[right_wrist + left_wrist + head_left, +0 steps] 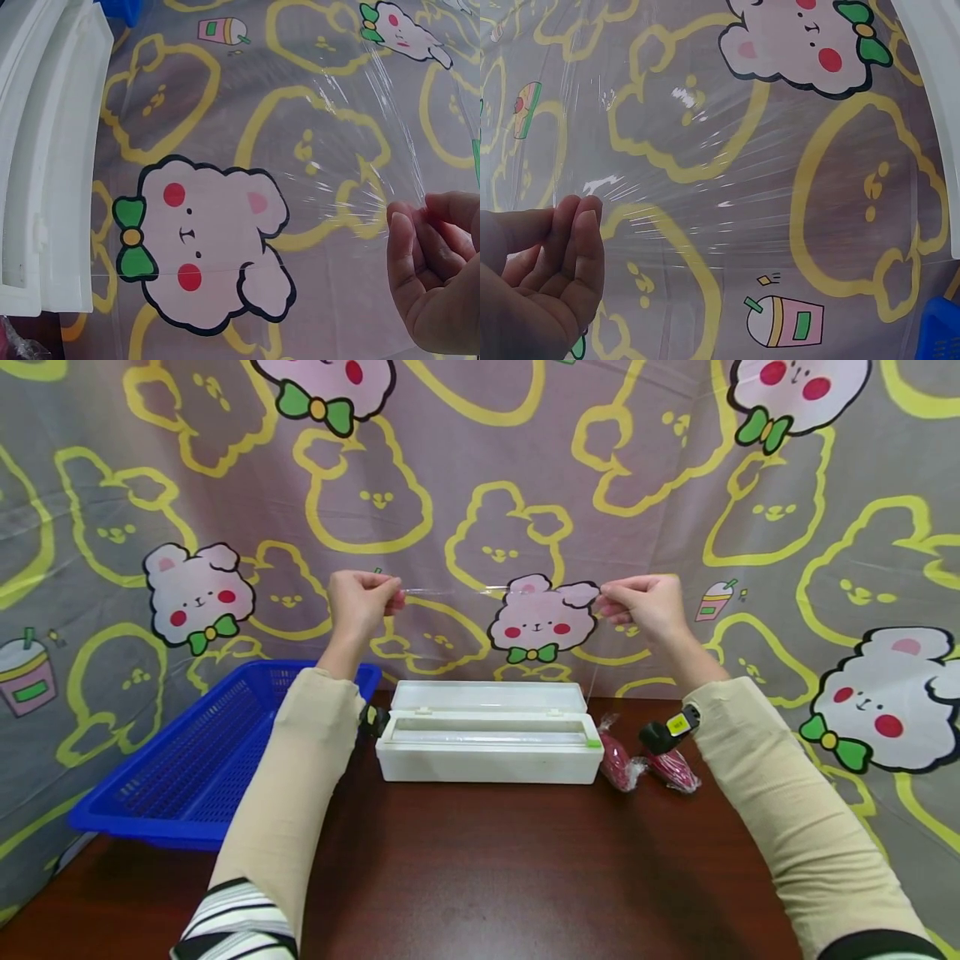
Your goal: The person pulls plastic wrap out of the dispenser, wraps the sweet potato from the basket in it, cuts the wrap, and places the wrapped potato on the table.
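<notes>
A sheet of clear plastic wrap (682, 217) is stretched between my raised hands, above the white plastic wrap dispenser (487, 767). My left hand (362, 602) pinches one corner between thumb and fingers. At the other corner, my right hand (647, 603) pinches the wrap in the same way. Creases fan out from both pinched corners in the wrist views. The dispenser's lid (487, 696) stands raised at the back, and the roll (487, 737) shows inside. Being see-through, the sheet's lower part is hard to make out in the head view.
On the left stands a blue plastic basket (161, 831), partly behind my left forearm. Two red things in clear wrap (618, 764) lie right of the dispenser, one partly behind the right wrist camera (663, 735). A patterned cloth (465, 452) hangs behind the brown table (510, 868).
</notes>
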A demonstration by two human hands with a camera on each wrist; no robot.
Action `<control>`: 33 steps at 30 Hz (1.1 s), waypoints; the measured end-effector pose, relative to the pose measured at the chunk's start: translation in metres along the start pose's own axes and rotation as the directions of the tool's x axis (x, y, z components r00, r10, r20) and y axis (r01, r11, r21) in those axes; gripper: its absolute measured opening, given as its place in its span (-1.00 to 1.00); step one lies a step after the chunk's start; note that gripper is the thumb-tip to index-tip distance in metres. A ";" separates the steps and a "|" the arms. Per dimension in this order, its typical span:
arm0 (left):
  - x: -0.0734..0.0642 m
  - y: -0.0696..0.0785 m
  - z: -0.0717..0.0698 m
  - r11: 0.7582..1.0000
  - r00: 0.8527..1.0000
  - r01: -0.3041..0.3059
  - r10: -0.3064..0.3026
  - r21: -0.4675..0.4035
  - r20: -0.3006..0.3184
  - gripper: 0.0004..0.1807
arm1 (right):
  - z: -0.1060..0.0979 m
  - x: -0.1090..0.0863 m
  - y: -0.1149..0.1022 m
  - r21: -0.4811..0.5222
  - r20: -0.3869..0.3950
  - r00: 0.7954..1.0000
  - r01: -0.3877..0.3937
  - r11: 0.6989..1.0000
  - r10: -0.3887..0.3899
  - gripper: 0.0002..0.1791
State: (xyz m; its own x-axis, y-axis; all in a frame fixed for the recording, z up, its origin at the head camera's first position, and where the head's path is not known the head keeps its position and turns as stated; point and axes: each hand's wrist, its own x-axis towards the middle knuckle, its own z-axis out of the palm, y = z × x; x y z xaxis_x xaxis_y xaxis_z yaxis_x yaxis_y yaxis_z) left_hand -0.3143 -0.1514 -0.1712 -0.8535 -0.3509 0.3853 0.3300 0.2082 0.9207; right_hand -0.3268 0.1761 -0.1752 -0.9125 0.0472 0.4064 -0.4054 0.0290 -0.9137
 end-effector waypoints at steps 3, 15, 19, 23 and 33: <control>-0.001 0.002 0.000 1.000 1.000 -0.007 0.007 -0.007 0.000 -0.78 | -0.001 0.000 -0.001 0.007 -0.002 1.000 0.001 1.000 -0.001 -0.92; -0.003 0.007 -0.003 0.999 0.999 -0.043 0.043 -0.023 0.009 -0.77 | -0.003 -0.005 -0.010 0.009 -0.005 1.000 0.013 1.000 -0.013 -0.95; -0.005 0.009 -0.005 0.998 0.998 -0.061 0.061 -0.008 0.014 -0.76 | -0.004 -0.007 -0.012 -0.003 -0.007 1.000 0.019 1.000 -0.019 -0.93; -0.012 0.011 -0.009 0.996 0.996 -0.087 0.088 -0.004 0.034 -0.75 | -0.007 -0.010 -0.013 -0.006 0.002 1.000 0.031 1.000 -0.031 -0.89; -0.059 0.009 -0.037 0.983 0.974 -0.182 0.177 0.018 0.141 -0.73 | -0.025 -0.059 -0.018 0.019 0.158 0.985 0.066 0.998 -0.069 -0.92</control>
State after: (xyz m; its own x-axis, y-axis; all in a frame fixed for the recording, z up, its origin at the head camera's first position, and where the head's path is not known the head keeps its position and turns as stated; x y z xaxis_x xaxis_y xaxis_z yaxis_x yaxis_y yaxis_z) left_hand -0.2462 -0.1630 -0.1831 -0.8296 -0.1764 0.5298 0.4721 0.2852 0.8341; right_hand -0.2647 0.1972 -0.1822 -0.8797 -0.1132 0.4619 -0.4662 0.0128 -0.8846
